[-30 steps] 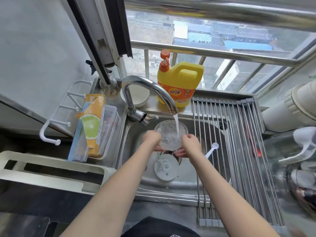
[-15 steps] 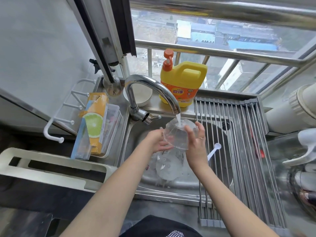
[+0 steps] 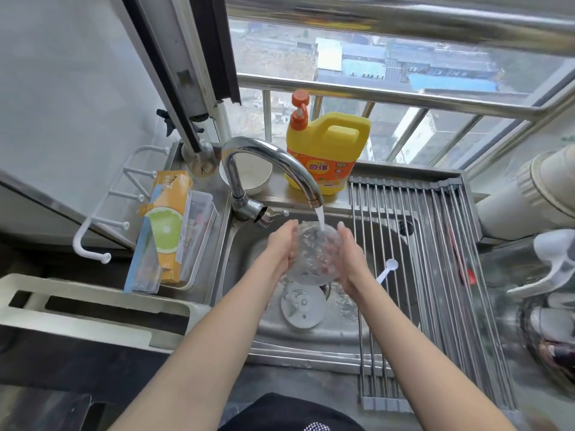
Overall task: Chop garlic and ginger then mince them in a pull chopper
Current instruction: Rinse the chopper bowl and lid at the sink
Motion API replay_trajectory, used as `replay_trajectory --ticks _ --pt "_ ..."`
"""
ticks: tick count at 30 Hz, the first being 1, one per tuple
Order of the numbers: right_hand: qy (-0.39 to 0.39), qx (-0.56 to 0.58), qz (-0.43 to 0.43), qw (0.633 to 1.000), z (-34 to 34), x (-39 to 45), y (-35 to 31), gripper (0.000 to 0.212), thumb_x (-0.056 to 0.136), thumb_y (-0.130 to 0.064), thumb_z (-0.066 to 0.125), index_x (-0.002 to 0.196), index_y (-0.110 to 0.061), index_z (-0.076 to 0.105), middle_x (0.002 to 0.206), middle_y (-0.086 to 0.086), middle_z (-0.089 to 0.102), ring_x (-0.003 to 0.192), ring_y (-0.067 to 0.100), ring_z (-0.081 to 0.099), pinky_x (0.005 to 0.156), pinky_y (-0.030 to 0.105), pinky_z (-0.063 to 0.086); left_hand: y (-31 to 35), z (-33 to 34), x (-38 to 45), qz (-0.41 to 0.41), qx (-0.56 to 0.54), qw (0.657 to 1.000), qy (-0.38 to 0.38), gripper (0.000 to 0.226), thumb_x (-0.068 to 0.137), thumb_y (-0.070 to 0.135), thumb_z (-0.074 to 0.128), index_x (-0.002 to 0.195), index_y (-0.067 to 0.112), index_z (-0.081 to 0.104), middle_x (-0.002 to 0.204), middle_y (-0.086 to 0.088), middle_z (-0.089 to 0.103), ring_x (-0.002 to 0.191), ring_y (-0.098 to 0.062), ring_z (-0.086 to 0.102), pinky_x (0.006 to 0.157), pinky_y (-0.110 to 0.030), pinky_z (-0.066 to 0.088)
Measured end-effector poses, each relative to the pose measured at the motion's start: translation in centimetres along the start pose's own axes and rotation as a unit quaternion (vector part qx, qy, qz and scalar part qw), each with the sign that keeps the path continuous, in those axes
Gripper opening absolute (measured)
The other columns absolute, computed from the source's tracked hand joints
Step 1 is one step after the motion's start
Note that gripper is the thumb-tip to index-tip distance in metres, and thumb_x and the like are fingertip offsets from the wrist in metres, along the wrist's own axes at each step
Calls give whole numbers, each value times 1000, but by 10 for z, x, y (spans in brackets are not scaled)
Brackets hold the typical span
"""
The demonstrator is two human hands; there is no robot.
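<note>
Step in hand: you are rinsing the clear chopper bowl under the running faucet, mid-frame over the sink.
Left hand: your left hand cups the bowl's left side, fingers wrapped against it.
Right hand: your right hand cups the bowl's right side the same way.
Chopper lid: the round white lid lies flat on the sink floor, just below the bowl.
Done so far: I judge this is washing the pull chopper; no garlic, ginger, knife or board is visible, so I cannot tell whether this comes before or after the mincing.
Left to do: finish rinsing the bowl; the lid likely needs washing too.
Counts: one bowl, one lid, one white spoon at the edge of the drying rack, one yellow detergent jug in the upper middle.
</note>
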State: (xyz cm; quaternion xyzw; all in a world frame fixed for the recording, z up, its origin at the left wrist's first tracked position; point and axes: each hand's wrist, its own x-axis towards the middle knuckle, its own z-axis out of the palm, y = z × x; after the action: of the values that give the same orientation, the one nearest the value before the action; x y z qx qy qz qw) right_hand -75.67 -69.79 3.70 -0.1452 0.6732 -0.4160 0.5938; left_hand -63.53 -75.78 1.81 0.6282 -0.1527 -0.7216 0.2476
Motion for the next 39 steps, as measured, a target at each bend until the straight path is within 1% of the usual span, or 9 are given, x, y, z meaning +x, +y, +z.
replay_trajectory --ticks 2,5,11,16,22,28,31,34,39 --pt "42 51 38 997 5 3 -4 43 91 -49 55 101 -10 68 99 10 72 90 27 69 85 42 55 0 0 -1 7 -61 998 -29 18 95 33 50 96 16 57 91 -8 57 82 -24 54 83 -34 47" --pt "85 134 48 986 15 11 -15 22 90 -31 62 88 -9 67 93 14 69 78 26 66 73 35 55 -2 -1 -7 34 -143 984 -105 38 101 32 36 98 7 64 95 -12 63 90 -29 59 85 -38 48" --pt "67 247 91 962 12 7 -13 51 102 -30 30 145 -3 34 155 15 20 143 30 18 116 40 15 -17 -9 -16 13 -183 954 -236 71 89 69 37 118 9 61 113 -16 66 101 -29 65 86 -42 53" --pt "20 366 140 920 13 0 -7 30 101 -27 36 108 -13 61 99 12 69 86 23 67 80 33 56 -12 -2 -13 3 -82 987 -137 51 79 70 53 72 20 61 53 7 52 51 -7 54 59 -18 46" --pt "-1 173 95 980 -2 8 -16 53 99 -49 36 105 -4 64 99 15 69 88 30 67 71 36 54 5 -3 -1 12 29 997 -70 41 83 54 65 66 17 64 56 1 57 52 -16 55 59 -25 53" --pt "161 -76 -55 982 -1 15 -16 42 92 -36 51 55 -18 45 49 -7 43 51 14 38 54 31 32 1 -1 0 -103 51 991 -66 61 92 57 46 124 5 50 129 -11 55 119 -41 52 98 -59 42" --pt "126 -331 -358 864 0 0 -9 49 95 -33 40 48 -22 32 42 -12 27 46 12 26 54 28 23 1 -11 -10 -207 24 946 -249 73 83 70 47 125 10 55 133 -24 50 119 -48 48 82 -63 50" --pt "12 -488 -501 715 -3 -6 0 46 94 -36 37 56 -14 53 59 -6 48 65 14 40 66 33 30 3 -11 -18 -170 -91 917 -349 35 88 22 46 114 2 59 108 -21 66 95 -32 67 81 -44 56" --pt "144 -318 -307 885 -20 3 6 13 92 -23 56 96 -13 64 99 3 56 97 21 48 84 34 36 7 -19 -8 -87 16 974 -208 76 81 -14 29 143 29 36 156 -13 16 133 -49 32 75 -64 50"
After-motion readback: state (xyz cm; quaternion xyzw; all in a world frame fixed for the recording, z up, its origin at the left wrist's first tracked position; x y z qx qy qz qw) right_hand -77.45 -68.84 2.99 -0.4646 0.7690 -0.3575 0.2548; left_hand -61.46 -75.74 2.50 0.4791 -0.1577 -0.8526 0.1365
